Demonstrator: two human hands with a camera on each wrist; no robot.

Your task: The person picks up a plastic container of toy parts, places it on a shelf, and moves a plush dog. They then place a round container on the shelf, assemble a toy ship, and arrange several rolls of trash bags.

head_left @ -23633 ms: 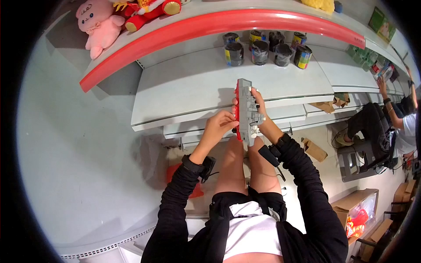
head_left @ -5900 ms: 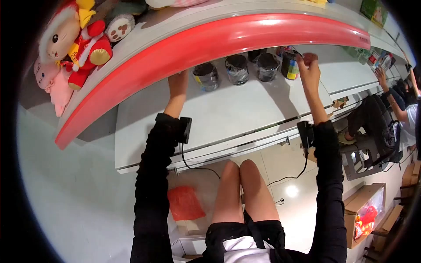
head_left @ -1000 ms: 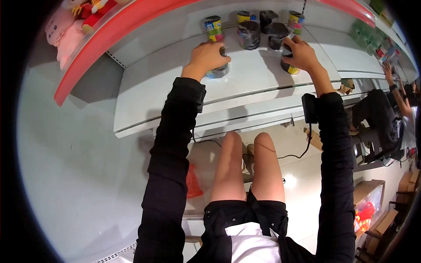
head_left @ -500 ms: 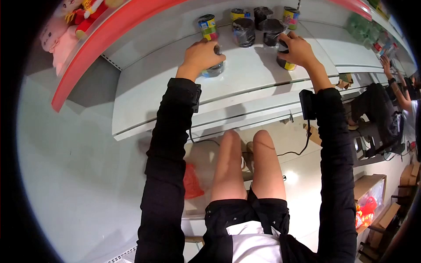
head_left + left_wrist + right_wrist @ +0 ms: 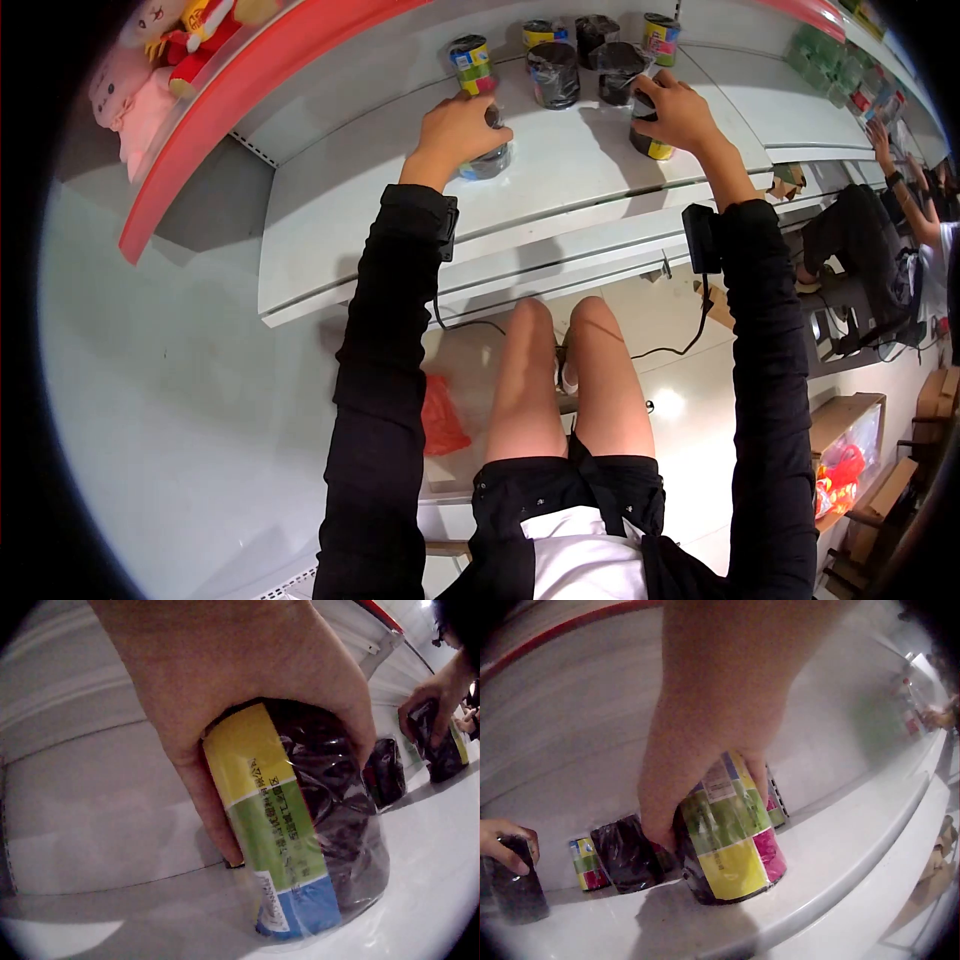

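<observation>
My left hand [image 5: 458, 132] grips a roll of black plastic [image 5: 334, 802] from above, thumb and fingers on opposite sides. Clear film covers it, with a yellow, green and blue label, and it stands on the white shelf [image 5: 375, 190]. Toward the right, my right hand [image 5: 683, 112] holds a similar wrapped roll [image 5: 735, 870] by its upper part; a yellow, green and pink label faces the right wrist camera. Behind the hands stand several more rolls, among them a black one [image 5: 555, 78] and another with a colourful label [image 5: 470, 62]. Parts of both held rolls are hidden by the hands.
A red-edged upper shelf [image 5: 230, 110] with plush toys overhangs at the left. Green plastic bottles [image 5: 825, 65] stand farther right, near another person's arm [image 5: 905, 190]. A red bag [image 5: 442, 415] and an open cardboard box [image 5: 845, 430] are on the floor.
Earliest, both hands held a grey and red object above the shelf. Later the left hand reached under the upper shelf. Over the last second both hands stay on their rolls; the view shifts slightly.
</observation>
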